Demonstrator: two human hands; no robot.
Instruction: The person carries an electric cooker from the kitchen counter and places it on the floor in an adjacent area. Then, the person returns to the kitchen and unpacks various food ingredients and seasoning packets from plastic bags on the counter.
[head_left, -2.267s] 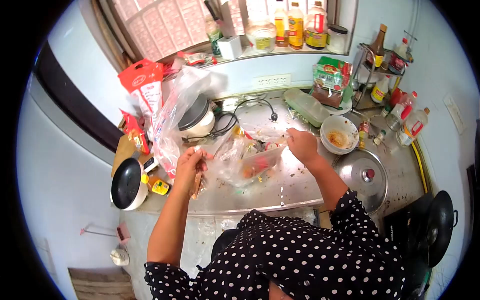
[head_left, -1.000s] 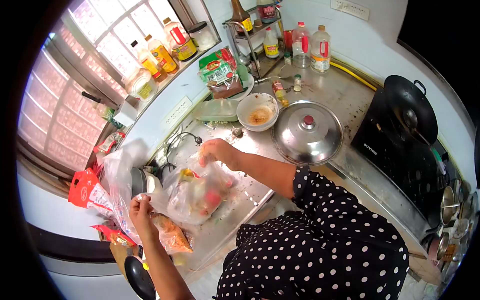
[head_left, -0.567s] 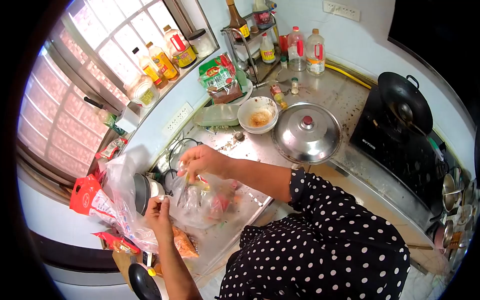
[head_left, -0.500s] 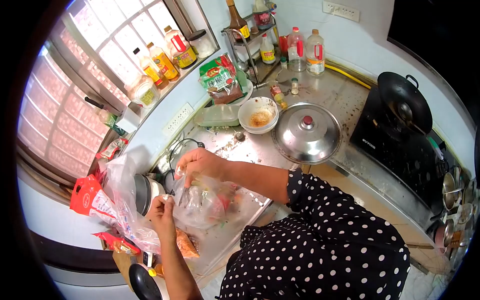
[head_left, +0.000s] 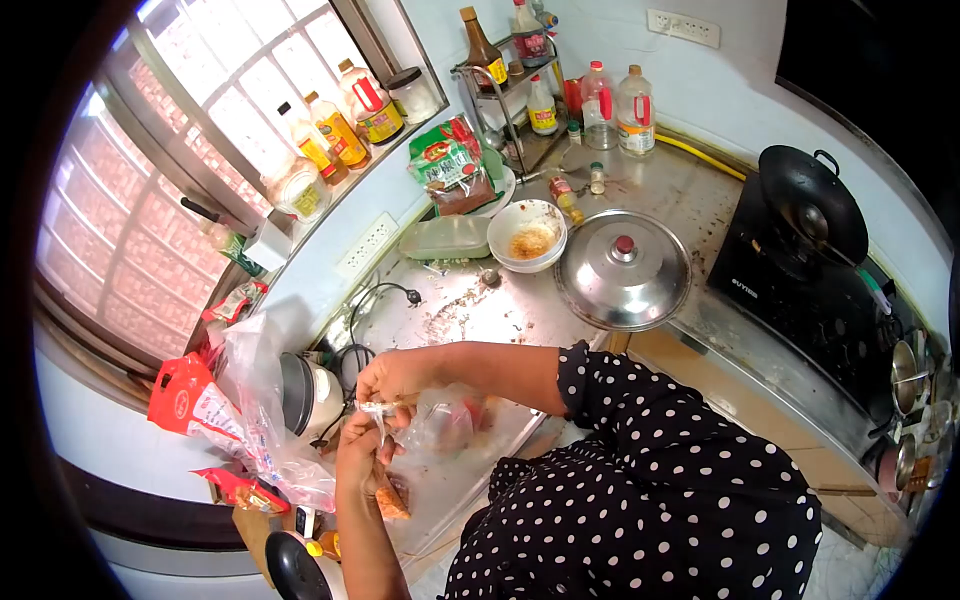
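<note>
My left hand and my right hand meet close together over the left part of the steel counter. Pinched between their fingers is the twisted white top of a clear plastic bag. The bag's body rests on the counter just right of my hands, with something reddish showing dimly inside. Below my left hand lies a pack of orange bits, partly hidden by the wrist.
A rice cooker and a black cable stand beyond my hands. Further off are a white bowl, a steel lid and a wok on the stove. A red bag is at left.
My hands have come together at the bag's top; before, they were apart, each holding a part of it. The bag's top is now twisted tighter. The view has shifted slightly.
</note>
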